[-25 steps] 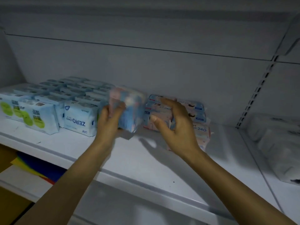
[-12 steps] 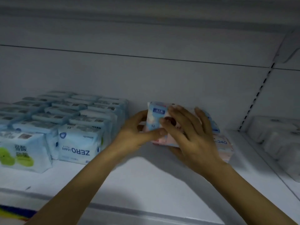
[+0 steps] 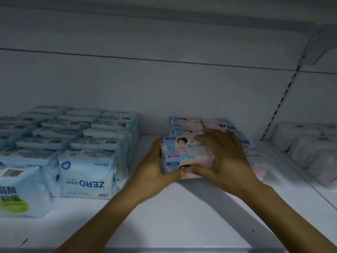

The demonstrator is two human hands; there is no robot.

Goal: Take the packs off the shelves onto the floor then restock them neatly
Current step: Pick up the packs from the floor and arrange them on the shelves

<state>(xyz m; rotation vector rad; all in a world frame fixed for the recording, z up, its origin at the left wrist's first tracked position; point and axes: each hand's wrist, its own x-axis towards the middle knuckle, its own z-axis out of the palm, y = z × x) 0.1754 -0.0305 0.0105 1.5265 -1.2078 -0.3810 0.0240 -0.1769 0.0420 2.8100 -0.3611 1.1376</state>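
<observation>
A pink and blue pack (image 3: 184, 154) printed with a face and "240" sits on the white shelf (image 3: 164, 216), at the front of a small group of like packs (image 3: 186, 123). My left hand (image 3: 155, 170) grips its left end, thumb on the front face. My right hand (image 3: 224, 157) lies over its top and right side, fingers spread, thumb pinching the lower front edge beside my left thumb. More pink packs (image 3: 255, 157) lie half hidden behind my right hand.
Rows of light blue packs (image 3: 87, 172) marked "ZERO LEAKS" fill the shelf's left half, with a green-spotted pack (image 3: 20, 192) at the front left. White wrapped packs (image 3: 306, 148) sit in the bay to the right, past a slotted upright (image 3: 280, 103).
My left hand carried a pink and blue pack rightward from beside the blue packs. Both hands now hold it down at the front of the pink group.
</observation>
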